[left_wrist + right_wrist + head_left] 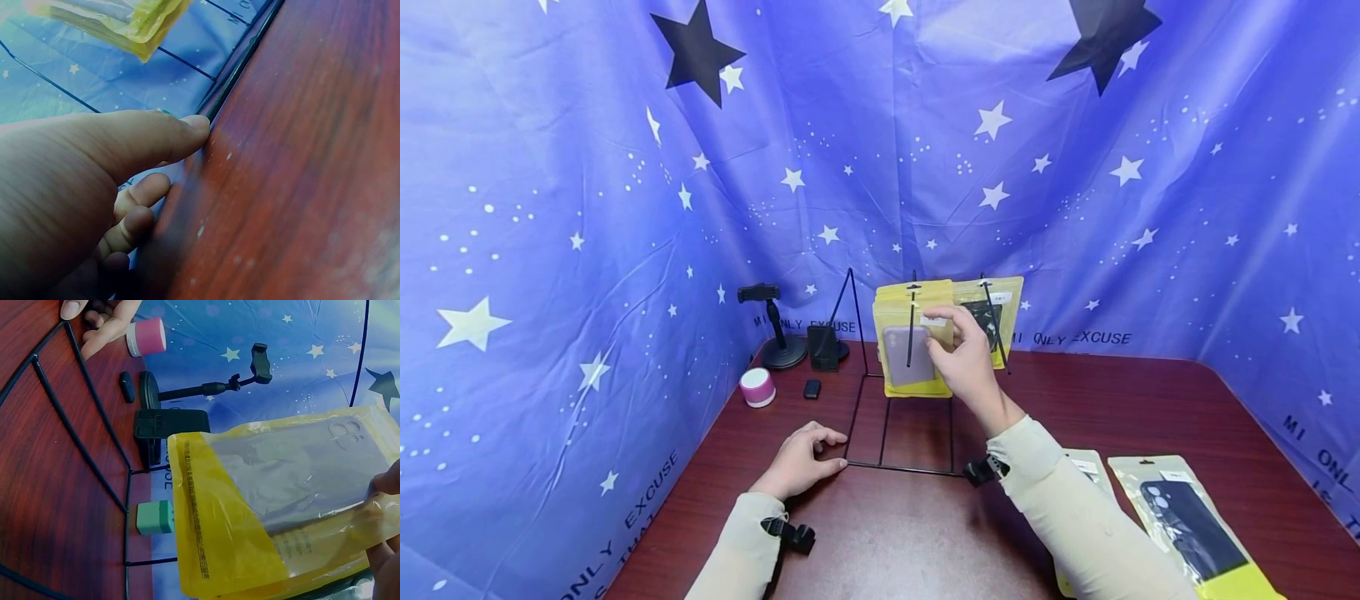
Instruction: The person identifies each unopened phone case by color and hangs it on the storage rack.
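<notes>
On a black wire rack (902, 469) hang yellow-edged clear packets with phone cases. My right hand (964, 354) pinches the right edge of the front packet (898, 358), which shows a pale purple phone case. Thumb in front and fingers behind show in the right wrist view, on the packet (294, 475). The middle hook passes through its top hole. My left hand (801, 460) holds the front left corner of the rack base, thumb (187, 128) against the wire. Right of the pinched packet, another packet (1012, 312) with a dark case hangs on the right hook, partly hidden.
Two packets lie at the front right: one with a dark case (1191, 521), another (1086, 462) mostly under my right sleeve. Back left stand a phone stand (782, 352), a black holder (823, 348), a pink-and-white cylinder (757, 388) and a small black object (812, 389). A green block (153, 517) sits behind the rack.
</notes>
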The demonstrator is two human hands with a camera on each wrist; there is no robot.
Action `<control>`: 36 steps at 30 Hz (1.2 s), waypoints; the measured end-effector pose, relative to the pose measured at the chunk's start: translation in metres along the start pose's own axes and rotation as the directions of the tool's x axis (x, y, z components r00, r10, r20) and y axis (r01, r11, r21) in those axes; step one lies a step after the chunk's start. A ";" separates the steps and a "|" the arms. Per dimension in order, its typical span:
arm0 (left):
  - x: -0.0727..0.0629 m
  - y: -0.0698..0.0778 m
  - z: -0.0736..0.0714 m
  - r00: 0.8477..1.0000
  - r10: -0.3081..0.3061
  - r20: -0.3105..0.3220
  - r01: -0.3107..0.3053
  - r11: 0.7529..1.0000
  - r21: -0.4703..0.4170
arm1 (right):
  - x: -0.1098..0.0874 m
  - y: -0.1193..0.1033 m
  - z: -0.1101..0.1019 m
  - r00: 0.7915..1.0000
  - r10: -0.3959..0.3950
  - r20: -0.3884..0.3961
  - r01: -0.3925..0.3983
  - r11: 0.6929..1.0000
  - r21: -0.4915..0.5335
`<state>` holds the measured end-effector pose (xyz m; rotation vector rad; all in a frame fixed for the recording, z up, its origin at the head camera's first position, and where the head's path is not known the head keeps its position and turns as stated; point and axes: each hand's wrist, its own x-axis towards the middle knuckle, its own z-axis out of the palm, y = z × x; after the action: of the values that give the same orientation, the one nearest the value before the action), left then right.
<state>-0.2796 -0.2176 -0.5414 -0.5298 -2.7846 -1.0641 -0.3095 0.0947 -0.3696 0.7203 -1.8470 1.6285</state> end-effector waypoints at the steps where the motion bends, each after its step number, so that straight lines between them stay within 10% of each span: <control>1: 0.000 0.000 0.000 1.000 0.002 -0.001 -0.002 1.000 -0.001 | -0.001 0.000 0.000 1.000 0.000 0.001 0.000 1.000 0.004; 36: -0.001 -0.002 0.001 1.000 -0.003 -0.004 0.003 1.000 -0.025 | -0.050 0.005 -0.076 0.999 -0.045 -0.026 0.039 0.976 -0.213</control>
<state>-0.2794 -0.2183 -0.5435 -0.5254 -2.7736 -1.1001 -0.2741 0.1723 -0.4015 0.6331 -1.9340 1.3815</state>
